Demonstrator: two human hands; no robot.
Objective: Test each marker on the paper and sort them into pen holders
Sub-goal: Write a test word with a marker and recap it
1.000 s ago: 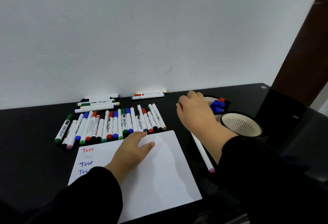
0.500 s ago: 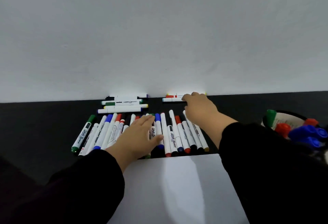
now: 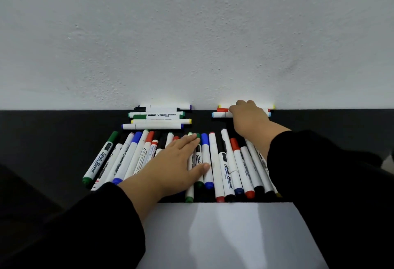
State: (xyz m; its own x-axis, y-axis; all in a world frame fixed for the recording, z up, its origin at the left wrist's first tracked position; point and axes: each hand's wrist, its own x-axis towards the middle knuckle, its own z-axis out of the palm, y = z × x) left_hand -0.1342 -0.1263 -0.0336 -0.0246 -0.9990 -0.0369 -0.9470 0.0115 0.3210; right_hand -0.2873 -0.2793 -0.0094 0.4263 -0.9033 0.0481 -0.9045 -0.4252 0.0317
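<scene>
Markers (image 3: 226, 162) mostly untested, crowding the dark surface (image 3: 42, 141).
Left hand (image 3: 170, 166) rests flat across the row; right hand (image 3: 249, 117) reaches 3 wall-side markers (image 3: 220, 112), grip unclear; paper (image 3: 234, 236) nearest.

Capped markers (image 3: 226, 162) beside white paper (image 3: 234, 234)

Black bench (image 3: 53, 141), white textured wall (image 3: 191, 34), plain white paper (image 3: 234, 236), white-barrelled markers (image 3: 226, 166) with green, blue, red and black caps and black script lettering, yellow-capped marker (image 3: 160, 121), black sleeves (image 3: 330, 183)
</scene>
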